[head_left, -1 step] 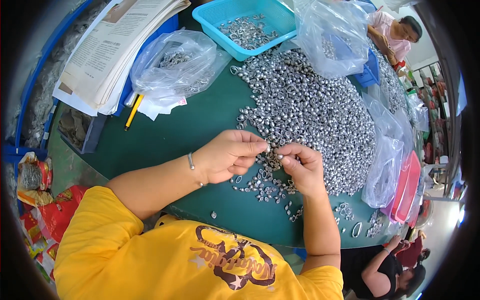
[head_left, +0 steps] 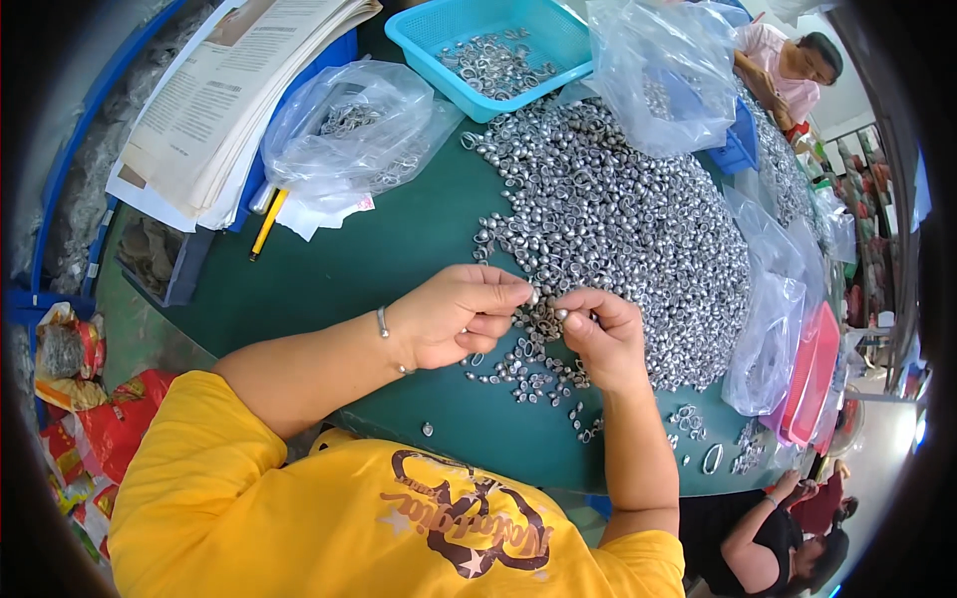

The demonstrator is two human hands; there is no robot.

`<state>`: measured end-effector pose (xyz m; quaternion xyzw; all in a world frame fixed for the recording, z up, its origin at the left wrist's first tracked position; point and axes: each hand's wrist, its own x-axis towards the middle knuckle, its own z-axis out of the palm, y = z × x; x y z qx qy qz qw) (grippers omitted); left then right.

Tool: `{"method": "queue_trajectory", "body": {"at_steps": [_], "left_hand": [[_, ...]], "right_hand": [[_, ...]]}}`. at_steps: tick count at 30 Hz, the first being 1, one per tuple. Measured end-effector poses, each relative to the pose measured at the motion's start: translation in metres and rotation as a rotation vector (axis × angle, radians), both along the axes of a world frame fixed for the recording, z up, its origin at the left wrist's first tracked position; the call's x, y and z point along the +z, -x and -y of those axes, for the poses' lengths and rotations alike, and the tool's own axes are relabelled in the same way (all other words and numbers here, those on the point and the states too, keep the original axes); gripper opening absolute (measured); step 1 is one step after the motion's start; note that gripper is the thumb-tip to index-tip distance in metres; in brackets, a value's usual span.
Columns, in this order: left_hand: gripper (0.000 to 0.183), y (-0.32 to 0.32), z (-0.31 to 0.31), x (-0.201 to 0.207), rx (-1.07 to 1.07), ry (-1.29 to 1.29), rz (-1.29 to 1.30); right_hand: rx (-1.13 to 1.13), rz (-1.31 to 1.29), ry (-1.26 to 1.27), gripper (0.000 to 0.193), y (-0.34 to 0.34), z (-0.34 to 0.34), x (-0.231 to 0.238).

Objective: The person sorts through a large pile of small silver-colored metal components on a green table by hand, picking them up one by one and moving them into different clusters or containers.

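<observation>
Nothing has moved: both hands [head_left: 533, 324] still pinch small metal rings [head_left: 543, 317]; turquoise basket [head_left: 419, 30] holds more.

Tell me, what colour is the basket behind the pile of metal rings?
The basket is turquoise blue, seen best in the head view, at the top.

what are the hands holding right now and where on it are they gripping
Both hands, left and right, pinch small silver metal pieces between fingertips at the pile's near edge; which part is gripped cannot be told.
</observation>
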<state>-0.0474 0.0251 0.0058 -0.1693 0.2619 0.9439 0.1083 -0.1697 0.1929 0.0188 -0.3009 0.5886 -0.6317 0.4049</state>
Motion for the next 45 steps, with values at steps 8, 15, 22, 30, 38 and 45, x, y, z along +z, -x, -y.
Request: {"method": "queue_trajectory", "body": {"at_steps": [8, 15, 22, 30, 38, 45], "left_hand": [[0.012, -0.004, 0.002, -0.010, -0.043, -0.317, -0.104], [0.016, -0.003, 0.038, 0.014, 0.181, -0.007, -0.229], [0.005, -0.001, 0.048, 0.016, 0.280, 0.361, -0.018], [0.012, -0.001, 0.027, -0.014, 0.269, 1.890, -0.260], [0.010, 0.001, 0.019, -0.007, 0.210, 1.391, -0.239], [0.008, -0.004, 0.001, 0.007, -0.057, 0.362, -0.058]], "right_hand": [[0.044, 0.671, 0.184, 0.017, -0.004, 0.006, -0.006], [-0.055, 0.358, -0.127, 0.014, -0.001, 0.019, 0.010], [0.049, -1.043, -0.260, 0.013, -0.021, 0.058, -0.003], [0.031, -0.777, -0.317, 0.010, -0.017, 0.050, -0.003], [-0.021, 0.769, 0.041, 0.006, -0.005, 0.010, 0.012], [-0.003, 1.052, 0.284, 0.013, -0.027, -0.013, 0.002]]}}
